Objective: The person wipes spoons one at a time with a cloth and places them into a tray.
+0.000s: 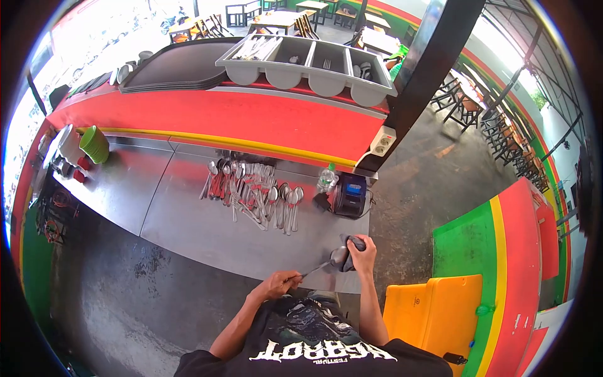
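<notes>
left hand pinching spoon by handle end, fingers closed round it. right hand clenched on cloth, cloth bunched against spoon bowl. spoon held over near edge of counter, at 5 o'clock from cutlery pile.

risks, as judged:
- thin handle grip may slip if cloth hand twists hard; spoon would fall past edge to floor.
- right hand pushing toward 12 o'clock could knock bottle or device.

Grey concrete floor; red counter; steel worktop.
</notes>
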Demonstrator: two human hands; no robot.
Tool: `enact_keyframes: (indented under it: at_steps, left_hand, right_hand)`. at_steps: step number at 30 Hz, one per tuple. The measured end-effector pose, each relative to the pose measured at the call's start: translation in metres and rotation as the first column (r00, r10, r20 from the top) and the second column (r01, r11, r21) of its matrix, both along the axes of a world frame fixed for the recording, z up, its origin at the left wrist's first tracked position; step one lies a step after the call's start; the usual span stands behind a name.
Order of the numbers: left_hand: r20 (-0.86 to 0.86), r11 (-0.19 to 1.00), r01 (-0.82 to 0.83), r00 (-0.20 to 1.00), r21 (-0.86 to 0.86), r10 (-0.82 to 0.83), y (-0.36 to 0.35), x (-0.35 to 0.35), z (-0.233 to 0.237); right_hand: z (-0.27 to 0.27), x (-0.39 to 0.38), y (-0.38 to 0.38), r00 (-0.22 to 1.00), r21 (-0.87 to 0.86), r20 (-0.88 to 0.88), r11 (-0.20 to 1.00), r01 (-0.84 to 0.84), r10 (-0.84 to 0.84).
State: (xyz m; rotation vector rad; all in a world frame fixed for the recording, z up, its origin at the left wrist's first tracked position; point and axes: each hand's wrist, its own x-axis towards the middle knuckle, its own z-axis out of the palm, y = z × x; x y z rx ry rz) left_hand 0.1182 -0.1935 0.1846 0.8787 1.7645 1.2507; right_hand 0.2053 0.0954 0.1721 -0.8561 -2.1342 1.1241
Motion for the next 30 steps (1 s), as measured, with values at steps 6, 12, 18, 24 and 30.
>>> enact_keyframes:
  at_steps: [6,12,18,24,30]
  left_hand:
    - [0.203,0.963,-0.189,0.968,0.193,0.149,-0.002,0.006,-0.013]
    - [0.447,0.904,-0.287,0.886,0.316,0.125,0.015,0.007,-0.027]
    - [0.737,0.802,-0.271,0.615,0.532,-0.281,0.032,0.013,-0.021]
    - [0.795,0.894,-0.351,0.607,0.277,-0.007,0.042,0.001,0.026]
    - [0.578,0.888,-0.305,0.814,0.346,0.054,0.073,-0.057,0.064]
  right_hand:
    - [-0.035,0.008,-0.009,0.992,-0.11,0.098,0.991,-0.073,0.084]
    - [-0.015,-0.001,-0.055,0.857,-0.588,-0.325,0.625,-0.515,0.4]
    - [0.039,-0.013,-0.086,0.638,-0.695,-0.561,0.118,-0.709,0.528]
    - [0.075,-0.032,-0.075,0.724,-0.691,-0.438,0.316,-0.65,0.533]
    - [0.099,-0.07,-0.043,0.84,-0.409,-0.34,0.738,-0.536,0.422]
